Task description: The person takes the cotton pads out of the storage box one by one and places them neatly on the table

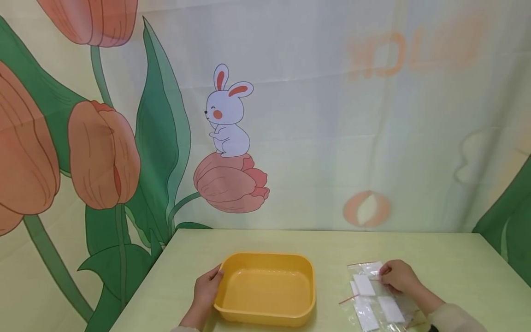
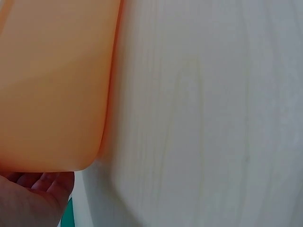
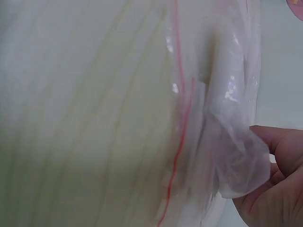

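Note:
My left hand (image 1: 206, 288) holds the left wall of a yellow plastic tub (image 1: 265, 320), thumb at the rim. Seen in the left wrist view, the curled fingers (image 2: 40, 182) lie against the edge of the tub (image 2: 52, 94). The tub stands upright on the table with nothing inside. To its right lies a loose pile of clear zip bags (image 1: 365, 287) with white flat pieces in them. My right hand (image 1: 399, 276) pinches a bag at the pile's far right side. In the right wrist view, thumb and fingers grip a crumpled corner of this bag (image 3: 239, 161).
The pale wood-grain table (image 1: 327, 246) runs back to a hanging cloth (image 1: 298, 138) printed with tulips and a rabbit. Red zip strips (image 3: 176, 158) show along the bags' edges. A gap of tabletop separates tub and bags.

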A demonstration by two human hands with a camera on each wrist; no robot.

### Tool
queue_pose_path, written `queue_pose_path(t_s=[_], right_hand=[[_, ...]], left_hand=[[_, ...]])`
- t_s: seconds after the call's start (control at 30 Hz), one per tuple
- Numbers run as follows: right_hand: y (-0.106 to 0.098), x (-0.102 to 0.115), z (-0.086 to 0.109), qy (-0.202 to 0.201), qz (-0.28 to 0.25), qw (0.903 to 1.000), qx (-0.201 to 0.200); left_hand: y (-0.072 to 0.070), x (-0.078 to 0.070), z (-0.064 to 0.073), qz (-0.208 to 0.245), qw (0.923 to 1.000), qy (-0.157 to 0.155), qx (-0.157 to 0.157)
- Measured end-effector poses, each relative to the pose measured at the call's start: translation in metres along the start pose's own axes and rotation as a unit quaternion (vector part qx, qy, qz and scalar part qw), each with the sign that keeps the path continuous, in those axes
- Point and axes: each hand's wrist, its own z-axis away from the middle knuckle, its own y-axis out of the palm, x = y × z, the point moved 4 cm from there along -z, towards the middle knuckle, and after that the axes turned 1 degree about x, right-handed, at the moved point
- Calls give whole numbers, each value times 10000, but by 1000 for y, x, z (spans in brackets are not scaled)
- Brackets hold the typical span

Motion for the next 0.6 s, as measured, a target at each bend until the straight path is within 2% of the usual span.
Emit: queue_pose_path(t_s=[0.13, 0.27, 0.4, 0.6], right_hand=[[0, 2, -2, -181, 211, 9994, -185], [-4, 8, 0, -24, 33, 9999, -99], [-12, 14, 4, 261, -491, 9983, 154], [-30, 24, 17, 186, -1413, 9892, 335]], left_hand=[[0, 0, -2, 1, 10000, -15, -7], [0, -1, -4, 48, 9999, -127, -7], [-1, 0, -3, 96, 9998, -182, -8], [-4, -1, 0, 255, 9996, -134, -22]])
